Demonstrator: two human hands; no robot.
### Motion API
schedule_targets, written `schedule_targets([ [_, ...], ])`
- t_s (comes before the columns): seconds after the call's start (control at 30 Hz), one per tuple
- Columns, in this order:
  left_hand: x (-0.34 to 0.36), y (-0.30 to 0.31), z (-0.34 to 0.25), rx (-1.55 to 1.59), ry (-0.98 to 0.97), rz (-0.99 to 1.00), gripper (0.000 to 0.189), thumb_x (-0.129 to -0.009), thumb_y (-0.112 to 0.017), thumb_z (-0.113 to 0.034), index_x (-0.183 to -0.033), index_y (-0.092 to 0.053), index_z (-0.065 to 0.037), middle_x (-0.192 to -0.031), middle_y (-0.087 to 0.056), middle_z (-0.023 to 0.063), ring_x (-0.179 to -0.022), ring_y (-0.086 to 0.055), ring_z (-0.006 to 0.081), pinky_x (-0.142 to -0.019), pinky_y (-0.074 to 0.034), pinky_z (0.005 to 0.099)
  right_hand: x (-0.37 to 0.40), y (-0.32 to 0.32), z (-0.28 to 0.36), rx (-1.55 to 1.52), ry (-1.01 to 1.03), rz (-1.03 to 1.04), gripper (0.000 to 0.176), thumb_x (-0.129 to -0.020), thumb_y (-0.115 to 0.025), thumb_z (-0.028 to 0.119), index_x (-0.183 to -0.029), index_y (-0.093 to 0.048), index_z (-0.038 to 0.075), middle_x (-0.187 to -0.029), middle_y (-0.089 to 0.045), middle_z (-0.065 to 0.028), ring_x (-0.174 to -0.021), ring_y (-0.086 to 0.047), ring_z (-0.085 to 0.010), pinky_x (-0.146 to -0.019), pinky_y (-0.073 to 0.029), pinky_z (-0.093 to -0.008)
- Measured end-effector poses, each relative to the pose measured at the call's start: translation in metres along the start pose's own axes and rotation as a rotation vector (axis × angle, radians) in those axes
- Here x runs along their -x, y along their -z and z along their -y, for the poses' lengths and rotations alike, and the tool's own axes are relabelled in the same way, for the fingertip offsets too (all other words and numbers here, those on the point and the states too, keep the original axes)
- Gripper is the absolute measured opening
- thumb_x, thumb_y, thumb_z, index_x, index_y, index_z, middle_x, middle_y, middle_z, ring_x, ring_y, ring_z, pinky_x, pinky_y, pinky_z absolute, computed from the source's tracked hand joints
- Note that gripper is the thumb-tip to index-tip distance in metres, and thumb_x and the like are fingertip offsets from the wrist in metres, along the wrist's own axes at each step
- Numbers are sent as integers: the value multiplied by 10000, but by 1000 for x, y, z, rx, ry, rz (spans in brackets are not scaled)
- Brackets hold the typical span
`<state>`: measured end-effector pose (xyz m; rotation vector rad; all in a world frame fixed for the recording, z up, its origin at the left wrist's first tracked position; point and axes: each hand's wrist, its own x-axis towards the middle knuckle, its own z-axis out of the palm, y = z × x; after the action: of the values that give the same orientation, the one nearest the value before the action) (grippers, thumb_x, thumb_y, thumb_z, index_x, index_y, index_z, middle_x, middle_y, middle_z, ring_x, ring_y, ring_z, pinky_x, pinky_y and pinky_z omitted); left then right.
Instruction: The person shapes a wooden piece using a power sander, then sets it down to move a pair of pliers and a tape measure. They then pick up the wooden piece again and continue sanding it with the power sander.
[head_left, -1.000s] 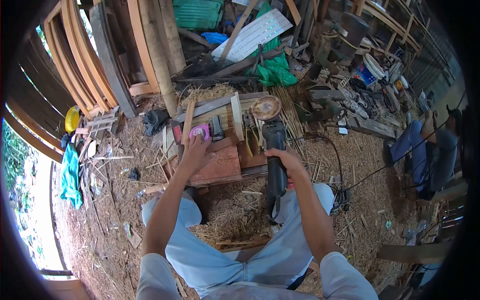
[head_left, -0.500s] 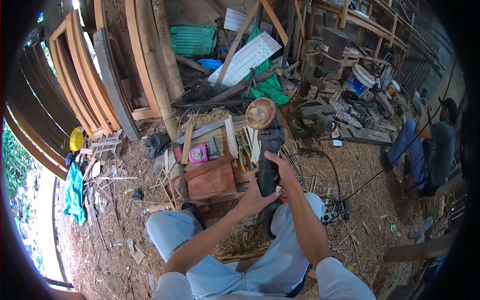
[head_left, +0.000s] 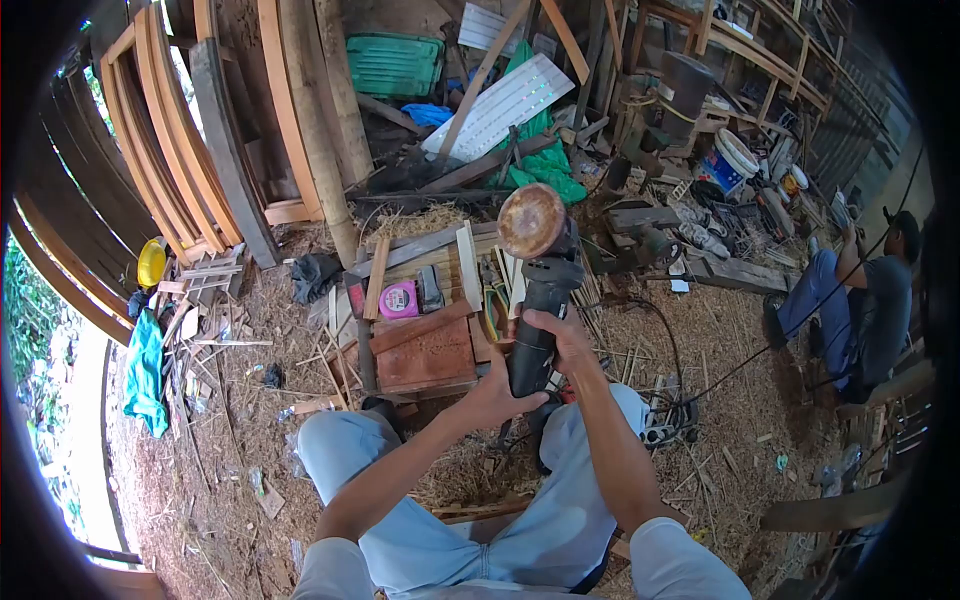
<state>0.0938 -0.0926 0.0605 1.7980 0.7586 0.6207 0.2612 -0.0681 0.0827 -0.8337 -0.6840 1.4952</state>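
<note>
An angle grinder (head_left: 541, 310) with a worn, brownish round disc (head_left: 532, 220) is held up in front of my knees, its disc end pointing away from me. My right hand (head_left: 562, 342) wraps around the upper part of its black body. Lower down, my left hand (head_left: 497, 392) grips the back end of the body from the left side. Beyond and below the tool is a low wooden bench with a reddish-brown board (head_left: 428, 357), a pink tape measure (head_left: 399, 299), pliers with yellow handles (head_left: 494, 310) and several wood strips (head_left: 467, 268).
Wood shavings and scraps cover the floor (head_left: 250, 450). A dark power cord (head_left: 668, 350) curves at the right. Another person (head_left: 870, 300) sits at the far right. Wooden frames (head_left: 170, 140) lean at the left; a bucket (head_left: 730, 160) stands among clutter at the back right.
The grinder has tilted slightly, showing more of its disc's face, and sits a little lower in my view. Both hands keep their hold. The camera view has shifted slightly.
</note>
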Motion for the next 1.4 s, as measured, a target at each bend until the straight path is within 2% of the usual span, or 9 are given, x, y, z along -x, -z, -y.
schedule_targets([
  [0.17, -12, 25, -15, 23, 199, 5, 826, -808, -750, -264, -1320, -170, 28, -1219, -462, 235, -1060, -569, 301, -879, -489, 382, -12, 1, -13, 125, 6, -161, 455, -664, -790, 126, -1034, -549, 18, -872, -661, -99, -740, -660, -210, -631, -554, -366],
  [0.3, -13, 31, 13, -88, 23, -293, 716, -844, -708, -229, -1309, -223, 18, -1190, -465, 238, -1076, -554, 299, -860, -491, 401, -12, -5, -14, 111, -15, -293, 437, -655, -774, 123, -1011, -546, 13, -785, -638, -91, -646, -644, -204, -593, -549, -353],
  [0.33, -11, 34, 13, -277, -80, -380, 719, -842, -699, -202, -1357, -250, 22, -1278, -423, 244, -1178, -490, 338, -958, -427, 425, -12, -7, -12, 113, -42, -294, 427, -658, -770, 122, -1006, -547, 12, -785, -637, -93, -632, -640, -199, -575, -546, -345],
  [0.37, -14, 40, 14, -275, -74, -383, 719, -842, -699, -202, -1357, -250, 22, -1278, -423, 244, -1178, -490, 338, -958, -427, 425, -11, -9, -10, 112, -70, -294, 418, -662, -765, 122, -1001, -548, 10, -785, -635, -94, -617, -636, -194, -557, -544, -338],
  [0.43, -28, 62, -10, -581, -296, -572, 727, -859, -674, -243, -1410, -272, 8, -1413, -341, 235, -1285, -382, 370, -1054, -308, 454, -10, -14, -9, 148, -66, -327, 379, -667, -755, 108, -975, -558, 8, -770, -634, -97, -598, -632, -190, -538, -542, -328],
  [0.67, -49, 80, -21, -494, -367, -452, 491, -980, -415, -294, -1394, -390, -30, -1476, -345, 141, -1384, -284, 316, -1112, -174, 467, -9, -16, -13, 277, -94, -267, 413, -669, -755, 98, -1014, -542, 18, -798, -636, -88, -626, -636, -185, -543, -540, -324],
  [0.97, -37, 99, -21, -482, -476, -592, 458, -991, -376, -295, -1376, -420, -49, -1450, -385, 139, -1361, -324, 302, -1093, -187, 459, -5, -13, -15, 306, -125, -215, 458, -648, -769, 108, -1048, -552, 51, -828, -636, -74, -655, -636, -182, -572, -544, -324],
  [1.27, -36, 90, -12, -494, -432, -521, 422, -977, -420, -290, -1310, -502, -43, -1381, -468, 116, -1328, -369, 291, -1084, -200, 455, -3, -11, -17, 315, -197, -195, 468, -652, -766, 116, -1063, -556, 40, -828, -639, -75, -665, -640, -192, -573, -543, -335],
  [1.4, -35, 90, -11, -416, -472, -545, 378, -950, -504, -260, -1240, -538, -19, -1320, -506, 143, -1256, -444, 318, -1032, -317, 441, -6, -4, -21, 298, -227, -168, 508, -650, -770, 111, -1096, -536, 39, -829, -640, -82, -666, -641, -197, -574, -546, -343],
])
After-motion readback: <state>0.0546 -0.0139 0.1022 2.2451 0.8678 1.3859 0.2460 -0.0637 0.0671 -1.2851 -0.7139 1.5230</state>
